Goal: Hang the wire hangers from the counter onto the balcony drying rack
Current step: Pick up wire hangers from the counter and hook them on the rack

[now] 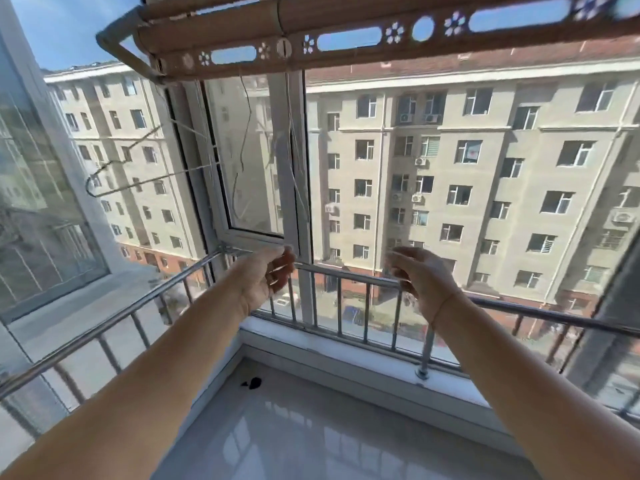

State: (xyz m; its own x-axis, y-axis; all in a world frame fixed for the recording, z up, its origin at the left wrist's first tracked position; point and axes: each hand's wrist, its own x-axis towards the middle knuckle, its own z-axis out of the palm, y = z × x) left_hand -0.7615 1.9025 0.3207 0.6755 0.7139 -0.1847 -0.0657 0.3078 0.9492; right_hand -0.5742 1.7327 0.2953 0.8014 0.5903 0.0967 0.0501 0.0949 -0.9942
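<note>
Left hand (pixel 268 277) and right hand (pixel 417 277) hovered with curled fingers before the railing (pixel 349 274); any grip was unclear. Wire hangers (pixel 149 183) dangled under the drying rack (pixel 346 20).

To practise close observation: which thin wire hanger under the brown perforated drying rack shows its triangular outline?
The leftmost wire hanger; the central ones hang edge-on as thin lines.

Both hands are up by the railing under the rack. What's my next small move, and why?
Probably lower both hands and turn back for another hanger. Wire hangers already dangle from the drying rack, the right hand looks empty, and whether the left hand pinches a wire is unclear.
</note>
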